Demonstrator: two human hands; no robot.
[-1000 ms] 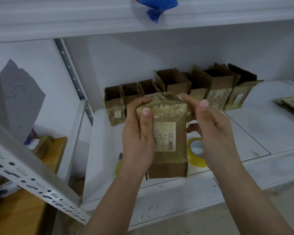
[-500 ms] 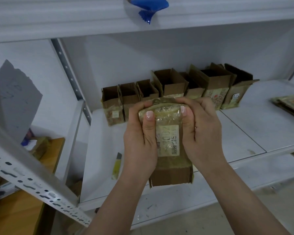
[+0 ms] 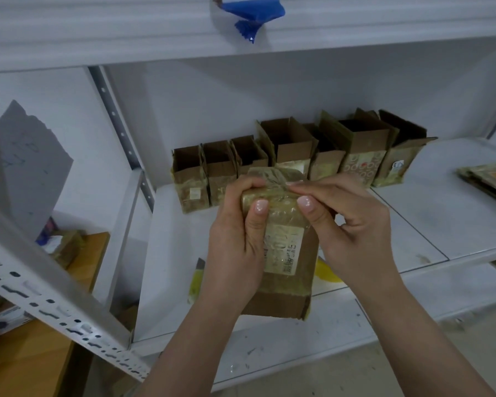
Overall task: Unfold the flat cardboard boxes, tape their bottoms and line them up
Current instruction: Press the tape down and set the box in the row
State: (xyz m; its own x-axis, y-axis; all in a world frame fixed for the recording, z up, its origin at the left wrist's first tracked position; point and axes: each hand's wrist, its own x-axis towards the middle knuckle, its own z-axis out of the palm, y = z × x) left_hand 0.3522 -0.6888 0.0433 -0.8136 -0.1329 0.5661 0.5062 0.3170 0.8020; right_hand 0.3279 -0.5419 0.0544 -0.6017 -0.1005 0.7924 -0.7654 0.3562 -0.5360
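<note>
A small brown tape-wrapped cardboard box (image 3: 284, 247) is held at frame centre — gripped by the curled left hand (image 3: 238, 239), its taped top edge pinched by the right hand (image 3: 347, 224) — above the white shelf (image 3: 413, 245).

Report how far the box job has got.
Done: a row of open boxes stands lined up at the shelf's back. In hand: left hand grips a box while right hand works the tape over its end. Left: a flat stack at right.
</note>
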